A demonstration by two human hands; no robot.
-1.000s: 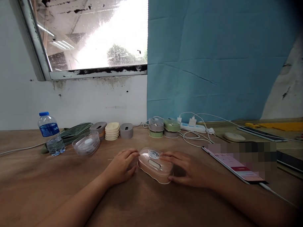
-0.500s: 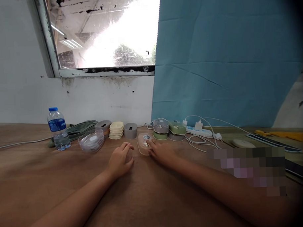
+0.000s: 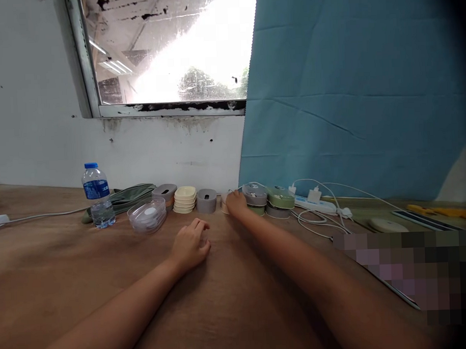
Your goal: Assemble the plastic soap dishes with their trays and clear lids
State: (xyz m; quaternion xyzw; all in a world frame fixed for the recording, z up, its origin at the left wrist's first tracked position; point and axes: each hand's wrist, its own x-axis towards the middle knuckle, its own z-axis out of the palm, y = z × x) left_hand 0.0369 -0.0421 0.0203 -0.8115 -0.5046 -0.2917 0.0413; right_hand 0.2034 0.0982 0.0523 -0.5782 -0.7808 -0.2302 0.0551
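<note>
Landmark for all positions: the grey, rounded plastic container with a dark slot (image 3: 207,202), standing on the brown bench (image 3: 229,297).

The rounded, pale pink plastic box (image 3: 224,201) sits just right of the landmark and is mostly covered. The right hand (image 3: 236,201) is on it, fingers bent over the top; whether these grip or merely rest cannot be determined. The left hand (image 3: 188,245) is nearer the person than the landmark and slightly to its left, palm down, fingers loosely curled, thumb spread apart, grasping nothing visible.

Left of the landmark, in order: a stack of cream, square-looking pieces (image 3: 185,200), just beside it; a grey-and-brown rounded container (image 3: 165,193); a clear plastic tray (image 3: 146,215), set farther forward; and a clear water bottle with blue cap and label (image 3: 98,197), well apart.

Right of the landmark, beyond the box: a grey-over-green container stack (image 3: 254,195), then a green-over-grey one (image 3: 280,198).
</note>
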